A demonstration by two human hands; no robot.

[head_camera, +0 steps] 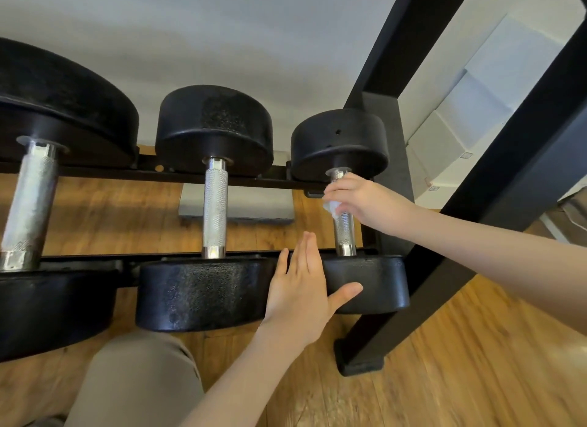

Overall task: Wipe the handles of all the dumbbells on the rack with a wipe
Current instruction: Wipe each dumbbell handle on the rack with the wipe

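Right hand (359, 201) pinches the white wipe (330, 206) around the smallest dumbbell's handle (344, 228), which runs front-to-back across the rack rails (254, 182); left hand (301, 286), fingers straight, presses its near head (374, 283).

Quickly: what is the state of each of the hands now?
Left hand: open, fingers straight, resting against the near head of the smallest dumbbell.
Right hand: closed around the wipe on that dumbbell's handle.
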